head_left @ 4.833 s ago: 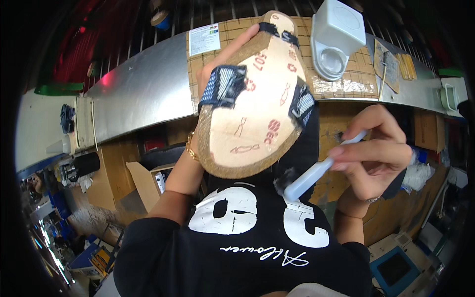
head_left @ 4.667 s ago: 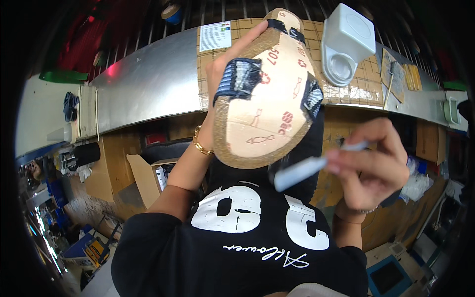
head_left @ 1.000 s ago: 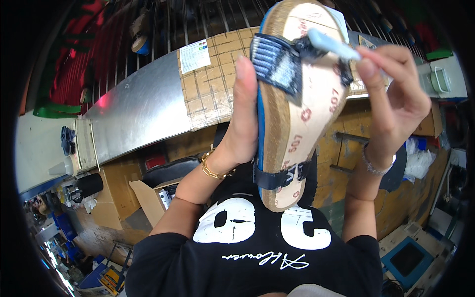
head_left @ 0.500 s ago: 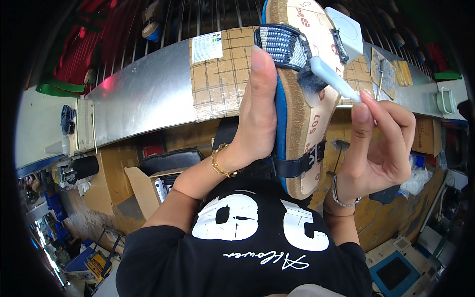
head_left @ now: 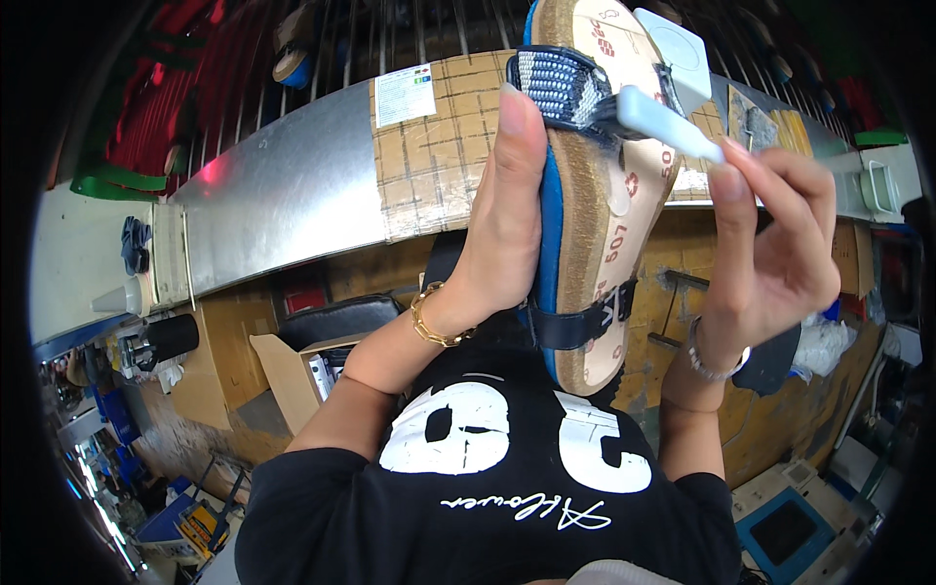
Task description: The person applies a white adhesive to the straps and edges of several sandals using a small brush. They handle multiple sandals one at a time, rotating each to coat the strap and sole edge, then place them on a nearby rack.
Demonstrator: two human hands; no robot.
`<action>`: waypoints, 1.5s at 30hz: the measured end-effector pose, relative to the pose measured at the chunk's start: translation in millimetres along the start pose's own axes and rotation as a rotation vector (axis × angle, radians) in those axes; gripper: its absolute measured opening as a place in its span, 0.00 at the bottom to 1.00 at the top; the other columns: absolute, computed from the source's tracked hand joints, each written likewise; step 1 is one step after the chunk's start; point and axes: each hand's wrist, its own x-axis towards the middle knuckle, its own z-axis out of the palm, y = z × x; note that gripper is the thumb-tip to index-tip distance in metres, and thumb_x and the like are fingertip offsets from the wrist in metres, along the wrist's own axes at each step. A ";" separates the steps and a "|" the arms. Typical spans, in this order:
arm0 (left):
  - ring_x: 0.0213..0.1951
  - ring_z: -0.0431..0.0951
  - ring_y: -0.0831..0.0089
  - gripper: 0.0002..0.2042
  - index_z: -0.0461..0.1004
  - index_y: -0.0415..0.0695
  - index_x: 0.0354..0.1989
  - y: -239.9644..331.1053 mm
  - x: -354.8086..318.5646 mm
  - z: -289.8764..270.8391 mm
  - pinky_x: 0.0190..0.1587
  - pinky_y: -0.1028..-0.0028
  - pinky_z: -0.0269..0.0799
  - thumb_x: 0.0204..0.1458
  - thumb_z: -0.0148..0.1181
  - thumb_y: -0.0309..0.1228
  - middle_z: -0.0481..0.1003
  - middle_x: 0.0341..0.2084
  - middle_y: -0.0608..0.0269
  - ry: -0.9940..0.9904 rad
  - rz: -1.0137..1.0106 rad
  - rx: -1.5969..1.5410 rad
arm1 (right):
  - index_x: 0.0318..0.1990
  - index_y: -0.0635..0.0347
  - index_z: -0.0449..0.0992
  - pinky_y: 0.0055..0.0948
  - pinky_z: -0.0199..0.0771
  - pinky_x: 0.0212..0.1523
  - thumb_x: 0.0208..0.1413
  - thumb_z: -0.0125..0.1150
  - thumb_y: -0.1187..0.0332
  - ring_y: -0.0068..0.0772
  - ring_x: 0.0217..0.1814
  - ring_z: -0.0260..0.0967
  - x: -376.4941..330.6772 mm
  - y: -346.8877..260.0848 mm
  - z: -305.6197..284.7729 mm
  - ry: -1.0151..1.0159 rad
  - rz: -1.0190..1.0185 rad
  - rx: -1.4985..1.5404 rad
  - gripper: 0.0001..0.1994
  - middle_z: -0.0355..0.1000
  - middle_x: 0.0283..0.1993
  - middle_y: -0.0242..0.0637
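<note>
My left hand (head_left: 499, 239) grips a sandal (head_left: 595, 195) by its blue sole edge and holds it upright, turned side-on, with the tan printed footbed facing right. The sandal has a beaded blue strap (head_left: 565, 86) near the top and a dark strap lower down. My right hand (head_left: 770, 258) pinches a pale blue brush handle (head_left: 668, 122) whose tip reaches under the beaded strap, against the footbed.
Behind the sandal runs a metal-faced workbench (head_left: 273, 200) with a cardboard sheet (head_left: 429, 161) on it. A white container (head_left: 682, 54) sits at the top right. An open cardboard box (head_left: 297, 375) stands below the bench, and a blue tray (head_left: 785, 526) lies at the lower right.
The sandal has been turned from footbed-facing-me to side-on and raised. My right hand has brought the brush from below the sandal up to the beaded strap.
</note>
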 end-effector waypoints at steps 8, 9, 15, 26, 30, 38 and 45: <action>0.50 0.79 0.72 0.44 0.66 0.38 0.61 4.1 2.0 0.8 0.53 0.72 0.76 0.63 0.23 0.68 0.76 0.50 0.54 -0.063 -0.101 -0.105 | 0.40 0.65 0.85 0.24 0.66 0.43 0.46 0.70 0.83 0.29 0.41 0.68 26.3 46.5 -14.1 -0.288 -0.166 0.209 0.11 0.73 0.39 0.40; 0.50 0.79 0.72 0.44 0.66 0.38 0.62 3.9 2.2 2.2 0.54 0.72 0.76 0.63 0.23 0.68 0.76 0.50 0.54 -0.055 -0.110 -0.130 | 0.40 0.65 0.85 0.24 0.67 0.43 0.46 0.70 0.83 0.29 0.41 0.68 27.9 48.0 -15.3 -0.306 -0.166 0.218 0.12 0.73 0.38 0.40; 0.52 0.79 0.71 0.44 0.65 0.38 0.63 2.3 4.9 3.7 0.56 0.70 0.76 0.63 0.23 0.68 0.76 0.52 0.54 -0.067 -0.166 -0.242 | 0.39 0.65 0.85 0.24 0.68 0.41 0.44 0.71 0.83 0.30 0.41 0.69 31.7 51.4 -20.7 -0.384 -0.213 0.198 0.12 0.73 0.38 0.40; 0.50 0.82 0.68 0.47 0.66 0.39 0.62 -3.0 8.7 -1.9 0.53 0.68 0.80 0.59 0.20 0.72 0.77 0.50 0.51 -0.071 -0.134 -0.251 | 0.35 0.59 0.87 0.22 0.64 0.36 0.37 0.74 0.81 0.28 0.36 0.67 22.9 36.2 -25.0 -0.443 -0.237 0.104 0.14 0.73 0.36 0.38; 0.48 0.82 0.68 0.48 0.65 0.38 0.62 -2.3 9.5 -5.6 0.50 0.69 0.82 0.58 0.20 0.73 0.78 0.49 0.49 -0.070 -0.119 -0.284 | 0.34 0.56 0.87 0.25 0.59 0.37 0.33 0.75 0.78 0.28 0.34 0.66 22.5 30.0 -26.1 -0.485 -0.279 0.080 0.15 0.73 0.33 0.37; 0.53 0.80 0.64 0.46 0.56 0.39 0.69 -0.7 7.8 -13.6 0.54 0.64 0.81 0.60 0.24 0.70 0.72 0.58 0.46 -0.097 -0.110 -0.204 | 0.31 0.56 0.87 0.27 0.57 0.37 0.32 0.74 0.74 0.30 0.33 0.66 21.5 20.7 -29.2 -0.585 -0.135 0.096 0.13 0.71 0.30 0.35; 0.54 0.80 0.64 0.45 0.57 0.40 0.68 -6.2 11.0 -19.8 0.55 0.64 0.80 0.61 0.25 0.70 0.72 0.58 0.47 -0.115 -0.125 -0.324 | 0.30 0.57 0.87 0.27 0.58 0.34 0.29 0.73 0.74 0.30 0.34 0.66 18.3 18.5 -30.6 -0.560 -0.105 0.101 0.13 0.71 0.30 0.36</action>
